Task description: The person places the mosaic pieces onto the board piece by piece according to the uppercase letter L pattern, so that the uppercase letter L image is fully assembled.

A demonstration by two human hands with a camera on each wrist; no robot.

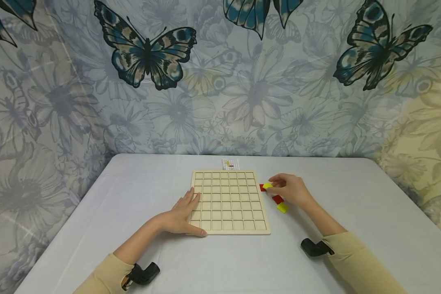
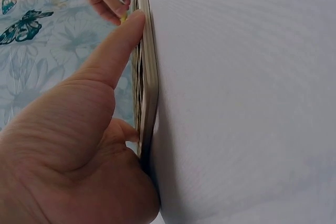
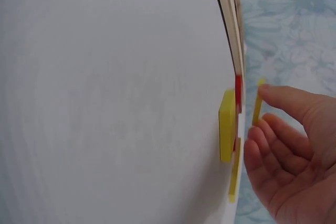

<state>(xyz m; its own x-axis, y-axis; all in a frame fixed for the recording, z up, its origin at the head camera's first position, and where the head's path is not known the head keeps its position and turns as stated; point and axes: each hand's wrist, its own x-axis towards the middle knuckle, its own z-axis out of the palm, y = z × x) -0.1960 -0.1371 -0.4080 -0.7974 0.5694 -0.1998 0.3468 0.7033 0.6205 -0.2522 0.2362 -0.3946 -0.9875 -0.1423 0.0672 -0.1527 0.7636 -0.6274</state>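
A pale wooden board [image 1: 228, 197] with a raised square grid lies flat on the table. My left hand [image 1: 180, 216] rests on its left front corner, fingers over the left edge and thumb [image 2: 118, 51] along the front edge. Just beyond the board's right side, my right hand [image 1: 290, 188] pinches a thin yellow tile [image 3: 258, 103] between thumb and fingertips, raised off the table. A red tile [image 1: 262, 188] lies by the board, partly behind the held one in the head view. Nearer me lie another red tile [image 1: 277, 199] and a yellow tile [image 1: 282, 208].
A small printed grid card [image 1: 230, 164] with coloured marks lies behind the board. The white-covered table [image 1: 132, 188] meets a butterfly-patterned wall [image 1: 206, 122] at its back edge. Black wrist cameras [image 1: 145, 274] sit at both sleeves.
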